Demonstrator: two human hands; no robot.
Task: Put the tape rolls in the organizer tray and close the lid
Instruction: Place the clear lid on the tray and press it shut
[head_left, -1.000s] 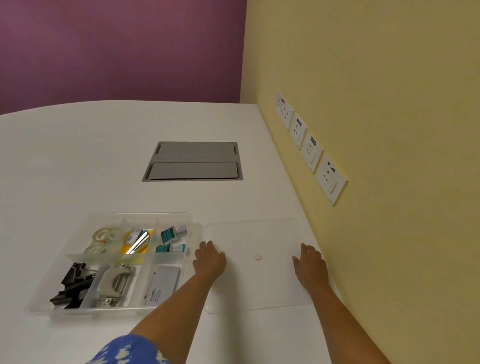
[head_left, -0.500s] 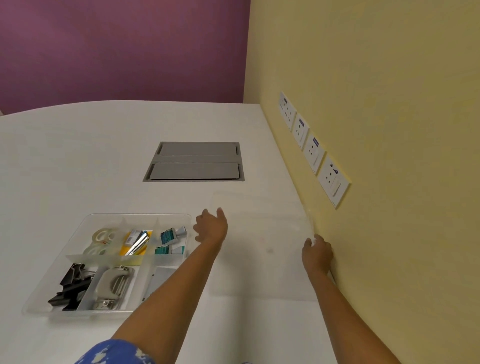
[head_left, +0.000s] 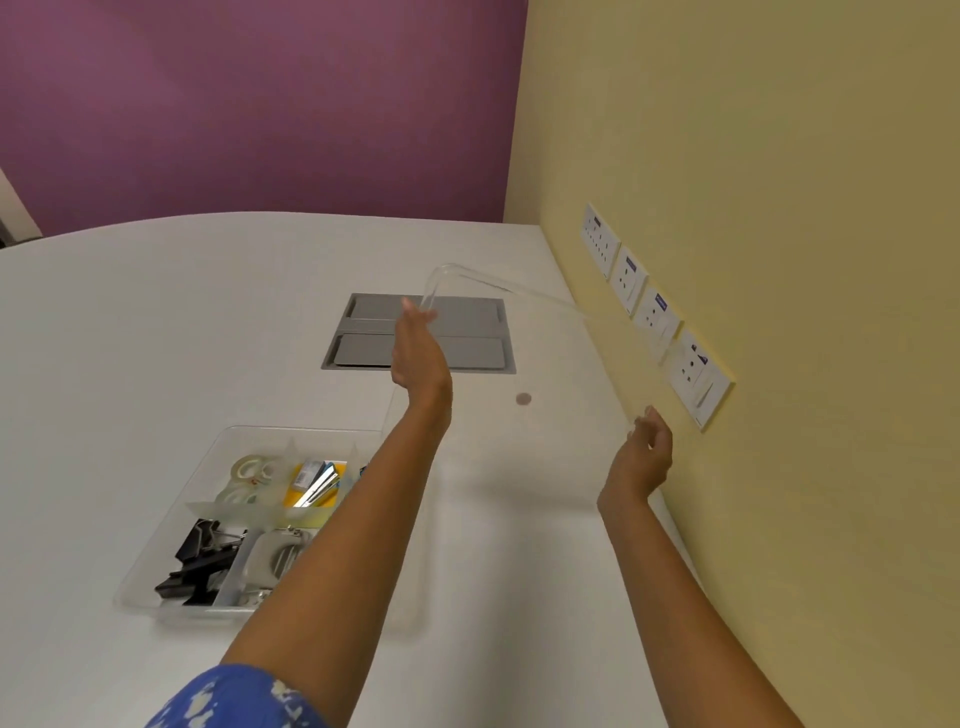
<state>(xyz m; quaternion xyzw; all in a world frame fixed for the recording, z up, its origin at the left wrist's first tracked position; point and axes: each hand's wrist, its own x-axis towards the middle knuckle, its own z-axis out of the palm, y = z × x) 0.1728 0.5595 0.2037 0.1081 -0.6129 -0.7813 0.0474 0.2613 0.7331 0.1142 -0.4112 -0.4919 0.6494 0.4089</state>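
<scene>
A clear lid (head_left: 524, 364) with a small pink dot is lifted off the table and tilted. My left hand (head_left: 418, 348) grips its left edge and my right hand (head_left: 647, 452) holds its right edge near the wall. The clear organizer tray (head_left: 171, 525) lies open on the white table to the left, under my left forearm. Clear tape rolls (head_left: 248, 475) lie in its far-left compartment. Other compartments hold black binder clips (head_left: 200, 561), a white hole punch (head_left: 270, 558) and a yellow pad with a shiny strip (head_left: 311, 483).
A grey pop-up panel (head_left: 467, 358) is set into the table behind the lid. Several white wall sockets (head_left: 649, 312) line the yellow wall (head_left: 779, 208) close to my right hand. The table (head_left: 156, 322) meets a purple wall at the back.
The lid lay flat on the table under both hands a second ago. Both hands have gripped its edges and raised it, tilting it up.
</scene>
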